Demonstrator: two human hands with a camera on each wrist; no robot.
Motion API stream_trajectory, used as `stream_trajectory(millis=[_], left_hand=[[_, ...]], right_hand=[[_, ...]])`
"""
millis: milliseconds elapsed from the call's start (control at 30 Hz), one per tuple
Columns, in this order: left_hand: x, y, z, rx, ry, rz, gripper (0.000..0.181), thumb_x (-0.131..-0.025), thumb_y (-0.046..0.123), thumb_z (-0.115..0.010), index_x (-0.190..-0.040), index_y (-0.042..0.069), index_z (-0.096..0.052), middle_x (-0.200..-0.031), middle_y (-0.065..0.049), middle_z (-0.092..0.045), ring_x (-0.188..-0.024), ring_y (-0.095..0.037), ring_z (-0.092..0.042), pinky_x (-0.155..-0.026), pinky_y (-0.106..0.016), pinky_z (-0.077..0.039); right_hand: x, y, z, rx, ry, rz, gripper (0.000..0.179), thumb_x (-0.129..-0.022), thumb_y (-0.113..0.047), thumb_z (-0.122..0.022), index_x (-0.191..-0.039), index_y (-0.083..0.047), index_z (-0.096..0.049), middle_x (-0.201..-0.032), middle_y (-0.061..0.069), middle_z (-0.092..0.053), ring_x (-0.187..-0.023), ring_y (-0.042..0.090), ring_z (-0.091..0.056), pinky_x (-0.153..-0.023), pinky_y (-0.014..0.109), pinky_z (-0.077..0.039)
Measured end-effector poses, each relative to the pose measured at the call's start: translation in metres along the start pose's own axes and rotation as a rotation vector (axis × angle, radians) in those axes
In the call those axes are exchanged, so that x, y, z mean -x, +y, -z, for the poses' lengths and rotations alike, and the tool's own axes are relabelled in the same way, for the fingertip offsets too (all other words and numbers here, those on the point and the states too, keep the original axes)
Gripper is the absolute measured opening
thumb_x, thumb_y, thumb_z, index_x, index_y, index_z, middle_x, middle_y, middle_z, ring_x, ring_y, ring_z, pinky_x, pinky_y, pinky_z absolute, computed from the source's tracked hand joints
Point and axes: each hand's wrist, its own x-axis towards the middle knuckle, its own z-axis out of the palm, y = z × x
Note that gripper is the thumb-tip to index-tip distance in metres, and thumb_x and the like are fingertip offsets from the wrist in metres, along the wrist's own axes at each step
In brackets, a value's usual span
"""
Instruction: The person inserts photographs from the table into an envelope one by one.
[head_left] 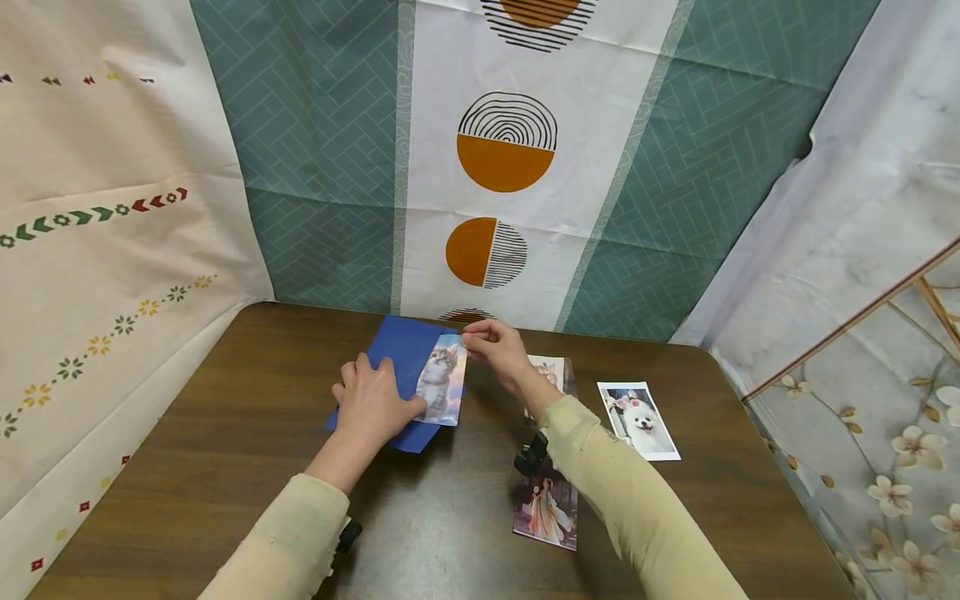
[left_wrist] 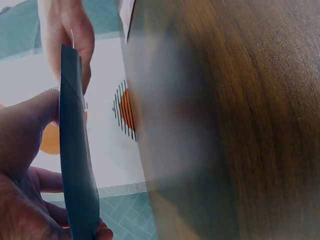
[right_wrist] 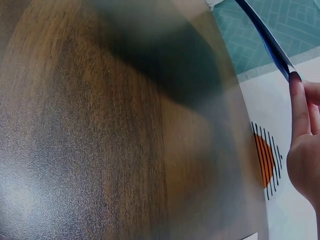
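The kitten picture [head_left: 442, 379] lies over the right part of the blue folder [head_left: 402, 346]; whether any of it is tucked inside, I can't tell. My right hand [head_left: 498, 348] pinches the picture's upper right corner between thumb and fingertips, at the folder's right side. My left hand [head_left: 370, 406] grips the folder from its left, fingers curled at that edge, thumb reaching across to the picture's lower left corner. I hold the folder raised over the brown wooden table [head_left: 180, 442]. To the folder's right, partly hidden by my right forearm, is a pale picture [head_left: 551, 368]; nearer me, right of the folder, lies a picture of a figure in a flowing gown [head_left: 546, 508]. Farther right of the folder is a white dog picture [head_left: 641, 421] with a white border. Behind the folder hangs a green and white cloth [head_left: 577, 192] with orange and black-lined circles.
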Motion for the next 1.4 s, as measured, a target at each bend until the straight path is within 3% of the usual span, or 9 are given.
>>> stream_trajectory(millis=[200, 333, 433, 567, 667, 900, 1100, 1400], left_hand=[[0.000, 0.001, 0.001, 0.007, -0.003, 0.001, 0.083, -0.085, 0.040, -0.081, -0.146, -0.010, -0.054, -0.152, -0.045, -0.037, -0.138, -0.063, -0.036, -0.099, -0.078, -0.040], [0.000, 0.001, 0.001, 0.004, -0.014, 0.010, 0.083, -0.085, 0.039, -0.083, -0.144, -0.010, -0.053, -0.151, -0.046, -0.036, -0.138, -0.063, -0.036, -0.099, -0.079, -0.040], [-0.001, 0.000, 0.000, -0.003, -0.021, 0.017, 0.083, -0.085, 0.039, -0.083, -0.144, -0.011, -0.053, -0.151, -0.047, -0.036, -0.138, -0.064, -0.036, -0.099, -0.079, -0.040], [-0.001, 0.000, 0.000, -0.007, -0.019, 0.025, 0.083, -0.085, 0.040, -0.083, -0.142, -0.011, -0.053, -0.148, -0.046, -0.038, -0.136, -0.063, -0.037, -0.098, -0.080, -0.040], [-0.001, 0.000, 0.001, -0.007, -0.010, 0.030, 0.080, -0.084, 0.040, -0.084, -0.139, -0.010, -0.054, -0.144, -0.045, -0.041, -0.134, -0.062, -0.039, -0.096, -0.080, -0.040], [0.000, 0.004, 0.001, -0.003, 0.030, 0.021, 0.075, -0.084, 0.038, -0.082, -0.134, -0.012, -0.056, -0.146, -0.045, -0.040, -0.134, -0.062, -0.038, -0.095, -0.080, -0.040], [0.000, 0.009, 0.000, -0.024, 0.055, 0.017, 0.081, -0.084, 0.040, -0.082, -0.137, -0.015, -0.055, -0.152, -0.047, -0.034, -0.138, -0.062, -0.035, -0.097, -0.080, -0.039], [0.001, 0.016, -0.002, -0.035, 0.110, 0.001, 0.080, -0.084, 0.040, -0.083, -0.137, -0.015, -0.056, -0.151, -0.045, -0.036, -0.137, -0.061, -0.036, -0.096, -0.077, -0.040]], right_hand=[[0.001, -0.001, -0.004, 0.009, -0.002, 0.008, 0.023, -0.099, 0.004, -0.071, -0.121, 0.009, -0.070, -0.094, -0.001, -0.075, -0.085, 0.011, -0.072, -0.102, 0.058, -0.056], [0.000, -0.003, -0.007, 0.012, 0.008, 0.010, 0.019, -0.098, 0.004, -0.072, -0.118, 0.006, -0.072, -0.094, 0.000, -0.075, -0.084, 0.011, -0.072, -0.090, 0.040, -0.063], [0.000, -0.003, -0.009, 0.012, 0.010, 0.011, 0.019, -0.098, 0.004, -0.073, -0.117, 0.005, -0.071, -0.093, 0.000, -0.074, -0.084, 0.011, -0.072, -0.087, 0.036, -0.063], [0.000, -0.002, -0.012, 0.020, -0.001, 0.017, 0.021, -0.098, 0.005, -0.073, -0.119, 0.008, -0.071, -0.093, 0.000, -0.074, -0.083, 0.012, -0.071, -0.100, 0.055, -0.057], [0.001, 0.000, -0.013, 0.044, -0.006, 0.025, 0.022, -0.097, 0.004, -0.074, -0.119, 0.008, -0.071, -0.094, 0.003, -0.074, -0.083, 0.012, -0.071, -0.102, 0.061, -0.054], [0.000, 0.005, -0.017, 0.102, 0.002, 0.038, 0.022, -0.097, 0.001, -0.076, -0.118, 0.006, -0.073, -0.097, 0.006, -0.075, -0.083, 0.012, -0.072, -0.090, 0.044, -0.063], [0.001, 0.006, -0.022, 0.070, 0.012, 0.040, 0.024, -0.098, 0.003, -0.073, -0.121, 0.010, -0.071, -0.097, 0.007, -0.074, -0.083, 0.011, -0.071, -0.089, 0.042, -0.063], [0.001, 0.010, -0.029, 0.009, 0.038, 0.037, 0.022, -0.097, 0.006, -0.073, -0.118, 0.010, -0.072, -0.095, 0.005, -0.076, -0.082, 0.010, -0.071, -0.077, 0.026, -0.062]])
